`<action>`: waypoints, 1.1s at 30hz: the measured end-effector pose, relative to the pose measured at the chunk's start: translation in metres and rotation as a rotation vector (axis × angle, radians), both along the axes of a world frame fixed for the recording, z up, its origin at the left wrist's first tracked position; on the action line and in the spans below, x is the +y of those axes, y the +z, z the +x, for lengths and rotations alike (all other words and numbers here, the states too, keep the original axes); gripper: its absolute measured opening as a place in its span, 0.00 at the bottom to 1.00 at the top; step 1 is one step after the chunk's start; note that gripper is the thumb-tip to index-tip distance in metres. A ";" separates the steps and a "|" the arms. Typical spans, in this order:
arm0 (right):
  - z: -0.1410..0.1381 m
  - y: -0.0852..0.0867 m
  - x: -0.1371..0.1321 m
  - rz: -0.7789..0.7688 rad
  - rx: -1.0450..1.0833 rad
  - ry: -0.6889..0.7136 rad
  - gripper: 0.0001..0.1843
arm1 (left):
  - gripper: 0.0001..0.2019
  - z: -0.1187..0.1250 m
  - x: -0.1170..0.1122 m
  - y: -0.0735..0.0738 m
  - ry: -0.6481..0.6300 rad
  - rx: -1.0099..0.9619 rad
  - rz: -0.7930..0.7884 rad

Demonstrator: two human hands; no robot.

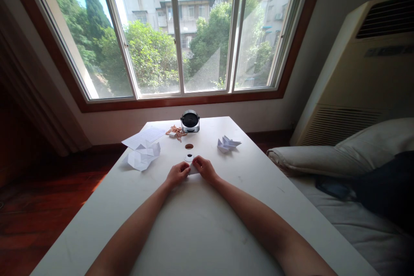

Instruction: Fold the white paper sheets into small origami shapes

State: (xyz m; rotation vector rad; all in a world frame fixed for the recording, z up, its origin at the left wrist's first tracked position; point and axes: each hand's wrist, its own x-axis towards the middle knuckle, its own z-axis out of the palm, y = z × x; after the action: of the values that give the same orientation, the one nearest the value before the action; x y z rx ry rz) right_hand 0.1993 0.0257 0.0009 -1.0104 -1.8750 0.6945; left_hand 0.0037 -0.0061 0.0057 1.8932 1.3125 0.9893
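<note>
Under a wide window (178, 34), a smooth white table (258, 207) holds a round black-and-silver device (190, 120), tangled cord (176, 133), creased sheets (142, 157) and spiky folded paper (228, 144). Nearer, the left hand (177, 173) and right hand (205, 167), fingers curled, pinch a small white paper piece (194, 169) beside 1 round disc (186, 158).

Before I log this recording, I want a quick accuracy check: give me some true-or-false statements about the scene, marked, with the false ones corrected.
1. The left hand and right hand are both at a small white paper. True.
2. The orange cord lies right of the round device. False: it lies left of it.
3. A folded paper shape sits on the table's right side. True.
4. The tabletop is black. False: it is white.
5. The right hand touches the folded paper shape. False: they are apart.
</note>
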 end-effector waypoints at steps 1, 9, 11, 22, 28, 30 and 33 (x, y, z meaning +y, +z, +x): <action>0.000 0.000 0.000 0.003 0.000 -0.016 0.11 | 0.16 0.000 0.000 -0.001 -0.001 -0.005 -0.016; -0.001 -0.004 0.002 0.002 0.032 -0.012 0.12 | 0.17 -0.001 0.004 -0.006 -0.019 -0.050 -0.028; -0.002 -0.005 0.002 -0.018 0.043 -0.002 0.13 | 0.17 -0.002 0.004 -0.006 -0.018 -0.073 -0.014; -0.001 -0.005 0.005 -0.058 0.026 0.057 0.17 | 0.18 -0.004 0.004 -0.004 0.046 -0.052 0.036; -0.003 -0.005 0.005 -0.027 0.076 -0.025 0.17 | 0.21 -0.005 0.005 -0.003 0.000 0.039 0.043; -0.003 -0.005 0.005 -0.029 0.079 -0.031 0.17 | 0.21 -0.005 0.004 -0.002 0.008 0.030 0.038; -0.002 -0.004 0.004 -0.043 0.078 -0.028 0.17 | 0.21 -0.004 0.003 0.000 0.015 0.020 0.045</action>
State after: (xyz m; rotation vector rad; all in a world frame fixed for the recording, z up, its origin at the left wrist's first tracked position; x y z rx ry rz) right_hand 0.1972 0.0299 -0.0035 -1.0203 -1.7822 0.7497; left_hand -0.0008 -0.0034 0.0062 1.9344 1.3277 1.0185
